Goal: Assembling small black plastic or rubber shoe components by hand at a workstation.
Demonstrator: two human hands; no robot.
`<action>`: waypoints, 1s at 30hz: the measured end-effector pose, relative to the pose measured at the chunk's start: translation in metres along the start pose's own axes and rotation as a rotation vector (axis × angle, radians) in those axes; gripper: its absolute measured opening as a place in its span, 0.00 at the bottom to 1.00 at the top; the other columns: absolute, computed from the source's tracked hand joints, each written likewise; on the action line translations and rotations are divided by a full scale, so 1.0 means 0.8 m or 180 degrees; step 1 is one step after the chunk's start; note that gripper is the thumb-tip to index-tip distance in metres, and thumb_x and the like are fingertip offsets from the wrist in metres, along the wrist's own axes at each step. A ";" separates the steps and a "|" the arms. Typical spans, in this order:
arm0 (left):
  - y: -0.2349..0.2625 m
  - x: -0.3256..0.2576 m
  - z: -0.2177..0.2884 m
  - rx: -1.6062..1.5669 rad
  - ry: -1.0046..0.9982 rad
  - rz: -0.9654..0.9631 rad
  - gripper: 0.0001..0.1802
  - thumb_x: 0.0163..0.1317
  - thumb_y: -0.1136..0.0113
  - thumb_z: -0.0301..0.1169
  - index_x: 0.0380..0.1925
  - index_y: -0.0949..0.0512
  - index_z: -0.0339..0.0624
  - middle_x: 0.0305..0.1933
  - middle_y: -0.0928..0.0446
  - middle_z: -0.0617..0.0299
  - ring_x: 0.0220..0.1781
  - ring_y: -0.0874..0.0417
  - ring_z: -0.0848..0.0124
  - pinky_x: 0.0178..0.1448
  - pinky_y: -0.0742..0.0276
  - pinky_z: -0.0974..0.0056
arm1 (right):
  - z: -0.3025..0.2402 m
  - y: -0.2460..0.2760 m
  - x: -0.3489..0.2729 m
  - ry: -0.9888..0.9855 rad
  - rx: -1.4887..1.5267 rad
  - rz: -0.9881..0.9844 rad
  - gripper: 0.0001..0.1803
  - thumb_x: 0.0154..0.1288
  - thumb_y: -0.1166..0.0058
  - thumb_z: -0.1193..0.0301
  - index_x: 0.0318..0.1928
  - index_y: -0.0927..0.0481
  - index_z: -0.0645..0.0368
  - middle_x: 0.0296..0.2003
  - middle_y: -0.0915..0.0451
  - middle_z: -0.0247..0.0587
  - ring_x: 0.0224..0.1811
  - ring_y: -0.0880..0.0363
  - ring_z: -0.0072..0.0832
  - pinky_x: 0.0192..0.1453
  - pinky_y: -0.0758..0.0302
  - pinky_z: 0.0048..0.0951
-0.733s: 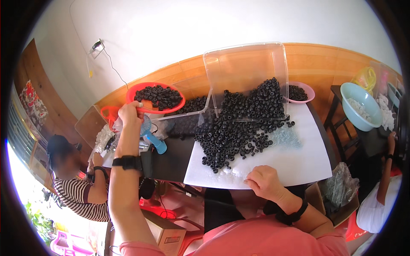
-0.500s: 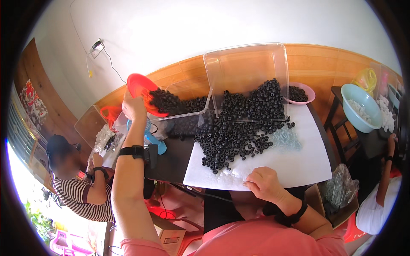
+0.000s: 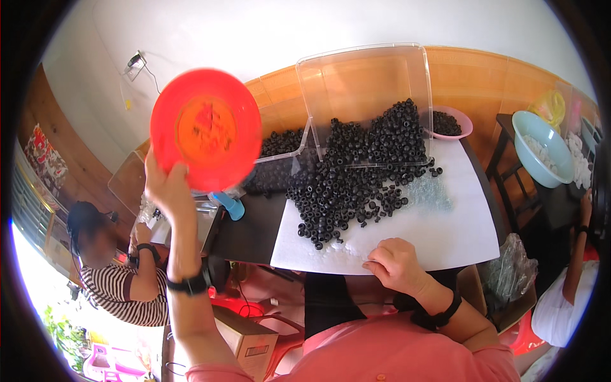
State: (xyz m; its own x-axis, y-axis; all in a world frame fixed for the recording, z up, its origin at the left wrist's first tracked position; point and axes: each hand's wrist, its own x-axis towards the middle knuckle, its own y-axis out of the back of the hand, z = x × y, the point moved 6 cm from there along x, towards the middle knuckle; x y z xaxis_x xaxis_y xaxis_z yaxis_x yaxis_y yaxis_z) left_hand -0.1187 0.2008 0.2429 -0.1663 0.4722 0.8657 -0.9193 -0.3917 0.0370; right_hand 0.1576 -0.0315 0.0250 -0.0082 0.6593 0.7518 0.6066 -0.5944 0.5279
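Raised at the left, a round red plate (image 3: 247, 143) is tilted so its inner face shows; a few dark specks or marks are on its orange-tinted middle. My left hand (image 3: 167, 190) is closed on its lower rim. Small black ring-shaped parts (image 3: 328, 200) lie in a heap across a white sheet (image 3: 445, 245), spilling from a clear plastic box (image 3: 363, 67) tipped on its side. My right hand (image 3: 396, 264) rests at the sheet's near edge, fingers curled together; whatever they hold, if anything, is hidden. White bits (image 3: 331, 253) lie beside it.
Behind the plate, a clear bin (image 3: 308, 141) holds more black parts. Pale clear bits (image 3: 429, 193) lie right of the heap. A pink bowl (image 3: 466, 128) stands at the back right, a light-blue basin (image 3: 523, 162) beyond. People sit at both sides; a blue object (image 3: 233, 207) is left.
My left hand has lifted the red plate up and turned its inside toward me; the black parts pouring off it are gone from it. My right hand has stayed nearly in place.
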 end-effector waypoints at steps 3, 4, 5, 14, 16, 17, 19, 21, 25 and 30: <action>0.039 -0.084 -0.008 -0.0569 0.1423 -0.0152 0.30 0.42 0.46 0.12 0.51 0.22 0.29 0.42 0.17 0.57 0.36 0.19 0.73 0.42 0.21 0.69 | 0.003 0.001 -0.003 -0.0055 0.0044 0.0059 0.11 0.52 0.33 0.73 0.27 0.26 0.54 0.23 0.27 0.37 0.26 0.25 0.38 0.31 0.30 0.39; 0.057 -0.108 -0.023 -0.0705 0.1497 -0.0098 0.30 0.41 0.47 0.12 0.51 0.22 0.27 0.41 0.18 0.56 0.36 0.18 0.71 0.41 0.21 0.70 | 0.002 0.002 -0.003 -0.0053 0.0061 0.0047 0.11 0.52 0.33 0.73 0.27 0.26 0.54 0.23 0.27 0.37 0.26 0.25 0.38 0.31 0.30 0.39; 0.075 -0.133 -0.042 -0.0832 0.1570 -0.0028 0.30 0.40 0.48 0.11 0.50 0.23 0.25 0.39 0.18 0.55 0.35 0.17 0.70 0.39 0.21 0.71 | -0.001 0.002 -0.001 -0.0027 0.0036 0.0005 0.11 0.52 0.33 0.73 0.27 0.26 0.54 0.23 0.27 0.37 0.26 0.25 0.38 0.31 0.30 0.39; 0.123 -0.263 -0.154 -0.0718 0.3680 -0.0269 0.17 0.53 0.43 0.18 0.45 0.21 0.27 0.23 0.21 0.58 0.12 0.28 0.73 0.13 0.37 0.70 | -0.003 0.000 -0.001 -0.0009 -0.0087 -0.0070 0.10 0.53 0.35 0.74 0.28 0.27 0.53 0.24 0.27 0.36 0.26 0.26 0.37 0.31 0.31 0.38; 0.116 -0.264 -0.156 -0.0674 0.3622 -0.0188 0.13 0.58 0.42 0.23 0.43 0.20 0.30 0.20 0.24 0.59 0.10 0.31 0.73 0.12 0.39 0.69 | -0.003 -0.003 0.000 -0.0037 -0.0135 -0.0087 0.10 0.54 0.35 0.75 0.28 0.27 0.54 0.23 0.27 0.36 0.26 0.26 0.37 0.31 0.31 0.38; 0.109 -0.262 -0.152 -0.0650 0.3571 -0.0506 0.13 0.58 0.42 0.24 0.43 0.20 0.31 0.19 0.24 0.60 0.09 0.32 0.74 0.12 0.39 0.69 | -0.003 -0.003 0.000 -0.0022 -0.0140 -0.0069 0.10 0.54 0.35 0.75 0.28 0.27 0.54 0.23 0.27 0.36 0.26 0.26 0.37 0.31 0.31 0.38; 0.099 -0.266 -0.156 -0.0403 0.3638 -0.1061 0.15 0.59 0.40 0.27 0.45 0.20 0.32 0.17 0.25 0.62 0.09 0.32 0.75 0.12 0.40 0.70 | -0.004 -0.003 0.000 -0.0019 -0.0152 -0.0069 0.10 0.54 0.36 0.75 0.28 0.27 0.54 0.23 0.27 0.36 0.26 0.26 0.37 0.31 0.31 0.38; 0.087 -0.270 -0.150 -0.0269 0.3612 -0.1185 0.17 0.59 0.39 0.28 0.47 0.21 0.32 0.17 0.26 0.63 0.09 0.33 0.75 0.12 0.40 0.70 | -0.004 -0.003 -0.001 -0.0016 -0.0142 -0.0042 0.10 0.54 0.36 0.76 0.28 0.27 0.54 0.23 0.27 0.36 0.26 0.26 0.37 0.31 0.31 0.38; 0.090 -0.268 -0.161 0.0106 0.3322 -0.1173 0.23 0.58 0.36 0.29 0.53 0.23 0.31 0.18 0.26 0.62 0.12 0.31 0.74 0.16 0.35 0.68 | -0.003 -0.002 -0.002 -0.0054 -0.0112 -0.0015 0.10 0.53 0.35 0.76 0.29 0.27 0.55 0.24 0.27 0.36 0.26 0.26 0.37 0.31 0.31 0.38; 0.094 -0.256 -0.129 0.1391 0.1916 -0.0952 0.29 0.55 0.34 0.26 0.58 0.26 0.30 0.31 0.21 0.58 0.31 0.23 0.66 0.39 0.24 0.58 | -0.004 0.000 -0.003 -0.0009 -0.0106 -0.0023 0.11 0.53 0.35 0.75 0.29 0.27 0.54 0.25 0.27 0.35 0.27 0.25 0.37 0.31 0.30 0.38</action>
State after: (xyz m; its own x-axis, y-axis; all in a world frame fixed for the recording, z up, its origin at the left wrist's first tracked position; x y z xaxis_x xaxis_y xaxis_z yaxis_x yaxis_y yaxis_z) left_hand -0.1907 0.1560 0.0167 -0.2133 0.9022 0.3749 -0.7532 -0.3963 0.5250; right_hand 0.1553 -0.0343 0.0247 -0.0101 0.6650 0.7468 0.5798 -0.6045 0.5462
